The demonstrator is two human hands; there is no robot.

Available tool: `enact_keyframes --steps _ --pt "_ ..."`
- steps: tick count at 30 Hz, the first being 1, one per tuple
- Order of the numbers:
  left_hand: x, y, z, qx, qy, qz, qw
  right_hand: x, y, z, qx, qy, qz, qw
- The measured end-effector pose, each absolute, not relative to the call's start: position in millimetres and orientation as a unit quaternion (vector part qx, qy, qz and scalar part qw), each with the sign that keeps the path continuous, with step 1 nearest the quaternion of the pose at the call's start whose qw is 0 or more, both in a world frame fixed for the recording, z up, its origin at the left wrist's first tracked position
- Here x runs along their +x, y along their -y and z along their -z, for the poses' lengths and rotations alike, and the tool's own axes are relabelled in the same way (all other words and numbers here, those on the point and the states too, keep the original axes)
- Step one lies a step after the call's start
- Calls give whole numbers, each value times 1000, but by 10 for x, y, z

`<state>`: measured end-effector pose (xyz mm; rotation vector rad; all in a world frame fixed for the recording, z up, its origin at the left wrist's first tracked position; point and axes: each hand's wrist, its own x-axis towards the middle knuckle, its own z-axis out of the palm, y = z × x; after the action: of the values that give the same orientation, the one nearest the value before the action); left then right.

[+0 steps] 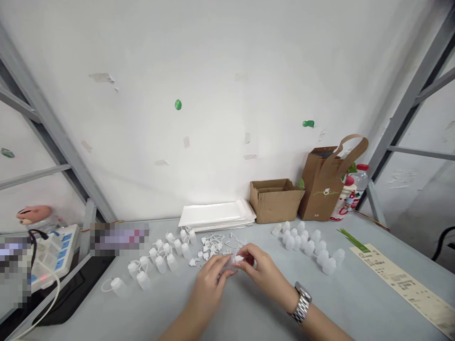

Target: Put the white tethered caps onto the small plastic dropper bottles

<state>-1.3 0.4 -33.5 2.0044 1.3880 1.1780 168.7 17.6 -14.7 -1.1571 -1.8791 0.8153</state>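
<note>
Near the middle of the grey table (249,303), my left hand (213,274) has its fingers closed around a small translucent bottle (232,261). My right hand (256,263) pinches a white cap (239,258) at the bottle's top end; the fingers partly hide both. Just behind my hands lies a loose pile of white caps with straps (212,244). To the left stand several bottles with white caps (160,263) and looped straps. Several translucent bottles without caps (309,247) are grouped on the right.
White padded envelopes (216,214), an open cardboard box (275,203) and a brown paper bag (320,194) stand along the wall. A printed paper strip (401,284) lies at the right, a power strip (60,255) at the left. A drink bottle (360,180) is behind the bag.
</note>
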Motion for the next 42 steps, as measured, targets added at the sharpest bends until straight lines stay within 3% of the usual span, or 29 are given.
enact_keyframes --steps 4,13,27,42 --pt "-18 -10 348 710 -506 -425 242 1710 -169 88 -419 767 -320 366" --pt "-18 17 368 716 -495 -425 248 1657 -150 139 -494 763 -276 312" --pt "-24 -6 293 734 -504 -345 298 1747 -137 104 -380 877 -127 265" --pt "-10 34 318 711 -518 -355 317 1765 -148 73 -394 871 -133 263"
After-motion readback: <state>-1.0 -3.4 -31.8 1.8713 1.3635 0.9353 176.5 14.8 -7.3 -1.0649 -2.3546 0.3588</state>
